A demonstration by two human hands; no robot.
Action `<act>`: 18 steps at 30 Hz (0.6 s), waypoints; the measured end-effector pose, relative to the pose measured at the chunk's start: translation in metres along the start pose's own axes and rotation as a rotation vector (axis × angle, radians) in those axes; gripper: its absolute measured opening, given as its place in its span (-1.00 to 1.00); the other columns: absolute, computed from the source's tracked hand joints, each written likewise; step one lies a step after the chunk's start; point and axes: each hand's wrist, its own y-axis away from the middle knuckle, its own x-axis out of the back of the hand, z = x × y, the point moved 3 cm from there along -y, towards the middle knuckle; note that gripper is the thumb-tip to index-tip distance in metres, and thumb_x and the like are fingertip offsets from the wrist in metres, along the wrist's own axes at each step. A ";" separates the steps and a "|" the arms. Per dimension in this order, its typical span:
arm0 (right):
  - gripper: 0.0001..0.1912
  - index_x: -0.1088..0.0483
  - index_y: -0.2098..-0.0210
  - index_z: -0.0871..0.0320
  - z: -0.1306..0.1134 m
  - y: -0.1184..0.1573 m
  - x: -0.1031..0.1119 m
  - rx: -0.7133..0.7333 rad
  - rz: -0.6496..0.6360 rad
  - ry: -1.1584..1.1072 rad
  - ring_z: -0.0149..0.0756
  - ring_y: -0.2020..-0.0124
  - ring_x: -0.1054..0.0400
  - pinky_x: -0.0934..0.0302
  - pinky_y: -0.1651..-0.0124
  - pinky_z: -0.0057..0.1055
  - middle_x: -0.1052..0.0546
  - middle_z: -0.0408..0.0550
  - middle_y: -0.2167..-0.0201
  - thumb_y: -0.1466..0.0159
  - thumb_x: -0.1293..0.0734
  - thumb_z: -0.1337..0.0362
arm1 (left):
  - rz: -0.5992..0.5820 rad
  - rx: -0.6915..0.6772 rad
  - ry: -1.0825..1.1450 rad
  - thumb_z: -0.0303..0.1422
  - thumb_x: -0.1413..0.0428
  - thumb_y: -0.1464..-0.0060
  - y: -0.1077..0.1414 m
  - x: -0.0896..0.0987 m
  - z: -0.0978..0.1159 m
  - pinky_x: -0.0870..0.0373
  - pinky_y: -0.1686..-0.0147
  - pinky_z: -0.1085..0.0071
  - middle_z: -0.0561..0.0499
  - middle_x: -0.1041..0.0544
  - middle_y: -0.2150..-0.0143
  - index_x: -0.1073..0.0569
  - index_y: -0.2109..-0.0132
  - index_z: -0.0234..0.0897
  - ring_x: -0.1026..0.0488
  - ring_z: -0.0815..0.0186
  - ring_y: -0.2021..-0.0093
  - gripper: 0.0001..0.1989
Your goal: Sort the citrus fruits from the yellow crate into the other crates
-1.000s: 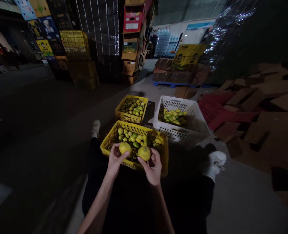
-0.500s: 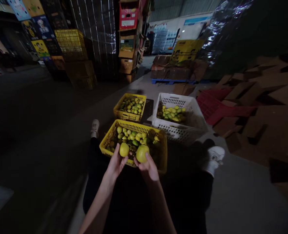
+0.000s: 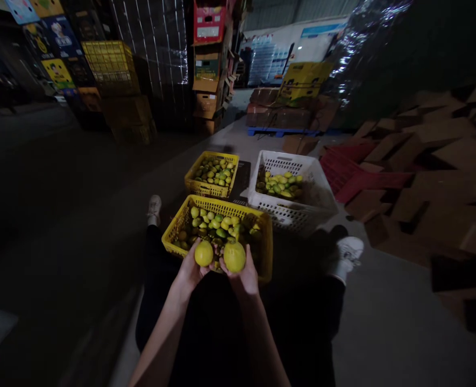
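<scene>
My left hand (image 3: 190, 271) cups a yellow lemon (image 3: 204, 253), its fingers curled beneath the fruit. Beside it, a slightly larger lemon (image 3: 234, 257) rests in my right hand (image 3: 244, 275), with the thumb along its right side. Both hands are side by side over the near edge of a yellow plastic crate (image 3: 267, 252). Inside that crate lie several yellow and green lemons (image 3: 217, 221), partly in shadow. The undersides of both held lemons and some of my fingers are hidden.
Behind stand a smaller yellow crate (image 3: 211, 191) of lemons and a white crate (image 3: 314, 183) partly filled with them. Flattened cardboard (image 3: 435, 204) and a red crate (image 3: 350, 172) lie to the right. Stacked cartons (image 3: 207, 70) and a blue pallet (image 3: 282, 131) are farther back.
Both lemons have turned a little in my hands, and the right hand's fingers have shifted lower around its fruit. The whole view has moved slightly.
</scene>
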 end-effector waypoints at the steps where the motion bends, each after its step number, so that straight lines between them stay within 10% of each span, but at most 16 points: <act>1: -0.70 -0.45 0.39 0.09 -0.001 0.002 -0.001 0.016 -0.017 0.016 -0.35 0.53 -0.42 -0.31 0.53 -0.44 -0.55 -0.18 0.52 -0.10 -0.41 -0.01 | 0.012 -0.018 0.019 -0.17 0.03 -0.24 0.000 0.000 0.000 -0.27 0.75 0.60 -0.01 -0.48 0.53 -0.44 0.33 -0.42 -0.32 0.49 0.71 -0.62; 9: -0.70 -0.42 0.36 0.17 0.000 0.007 -0.006 -0.012 -0.210 0.042 -0.36 0.60 -0.36 -0.15 0.72 -0.53 -0.50 -0.09 0.56 -0.13 -0.34 0.04 | -0.049 -0.031 -0.038 -0.22 0.07 -0.25 0.003 -0.004 -0.002 -0.29 0.74 0.59 -0.03 -0.48 0.56 -0.45 0.31 -0.42 -0.32 0.47 0.72 -0.64; 18: -0.70 -0.43 0.35 0.13 0.026 -0.012 0.016 -0.198 0.147 -0.104 -0.31 0.50 -0.48 -0.43 0.50 -0.40 -0.58 -0.06 0.49 -0.30 -0.19 0.07 | 0.152 -0.074 0.230 -0.33 0.11 -0.27 0.004 -0.004 -0.002 -0.48 0.47 0.61 -0.09 -0.51 0.43 -0.42 0.19 -0.41 -0.49 0.41 0.49 -0.73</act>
